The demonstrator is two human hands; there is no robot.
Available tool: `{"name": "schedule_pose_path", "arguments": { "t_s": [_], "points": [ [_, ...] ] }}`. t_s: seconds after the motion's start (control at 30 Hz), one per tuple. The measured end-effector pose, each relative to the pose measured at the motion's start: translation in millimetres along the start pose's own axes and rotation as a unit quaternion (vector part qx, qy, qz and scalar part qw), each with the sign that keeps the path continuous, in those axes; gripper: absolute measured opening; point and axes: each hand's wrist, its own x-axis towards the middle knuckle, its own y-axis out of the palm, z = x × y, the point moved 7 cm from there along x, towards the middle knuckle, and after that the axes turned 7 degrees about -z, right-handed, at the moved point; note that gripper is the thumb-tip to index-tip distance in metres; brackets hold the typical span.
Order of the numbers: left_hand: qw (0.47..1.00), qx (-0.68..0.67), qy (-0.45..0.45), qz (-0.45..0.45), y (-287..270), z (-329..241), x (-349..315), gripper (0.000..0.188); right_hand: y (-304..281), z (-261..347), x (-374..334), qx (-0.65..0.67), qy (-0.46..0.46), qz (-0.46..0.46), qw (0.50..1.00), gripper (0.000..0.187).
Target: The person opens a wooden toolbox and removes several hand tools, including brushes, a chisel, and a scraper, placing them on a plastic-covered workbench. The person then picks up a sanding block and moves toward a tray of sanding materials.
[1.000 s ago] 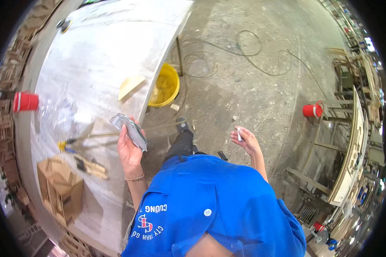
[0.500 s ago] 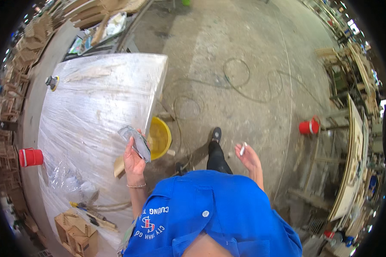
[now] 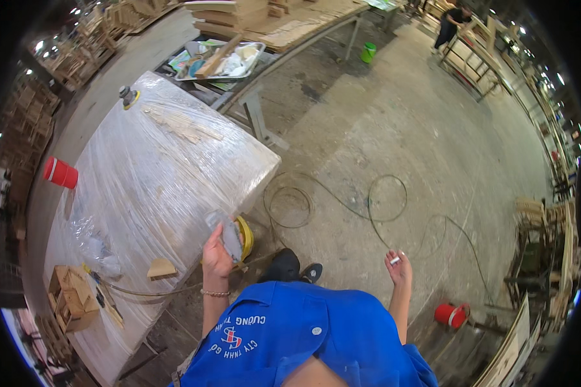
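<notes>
My left hand [image 3: 217,259] is closed round a flat grey piece [image 3: 232,243] with a pale worn edge; its exact kind is unclear. That hand is over the near right edge of a plastic-wrapped table [image 3: 168,180], beside a yellow bucket [image 3: 246,236] that it partly covers. Out to the right, above the concrete floor, my right hand [image 3: 402,272] has its fingers curled on a short white stick-like thing [image 3: 394,261], too small to name. A half-round wooden piece [image 3: 162,268] lies on the wrap to the left of my left hand.
On the table are a sander [image 3: 128,98], crumpled clear plastic [image 3: 97,255] and an open wooden box [image 3: 73,300]. Red buckets [image 3: 61,172] stand on both sides. A hose [image 3: 371,219] loops across the floor. Beyond sit a cluttered tray [image 3: 252,61] and a person [image 3: 454,27] at work.
The view has swung, showing more of the far floor, tray and another person. Both my feet now appear close together. Each hand keeps its hold; the half-round wood is now fully visible.
</notes>
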Motion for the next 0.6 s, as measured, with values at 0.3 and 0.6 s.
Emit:
{"name": "schedule_pose_path", "arguments": {
  "t_s": [0.3, 0.6],
  "points": [
    [0.980, -0.098, 0.163, -0.051, 8, -54, 67, 0.032, 295, -44, 86, -0.072, 0.158, 0.220, 0.960, 0.019],
    [0.952, -0.113, 0.264, -0.105, -4, -90, 68, 0.032, 530, -134, 114, -0.093, 0.349, 0.257, 0.896, 0.025]
  ]
}}
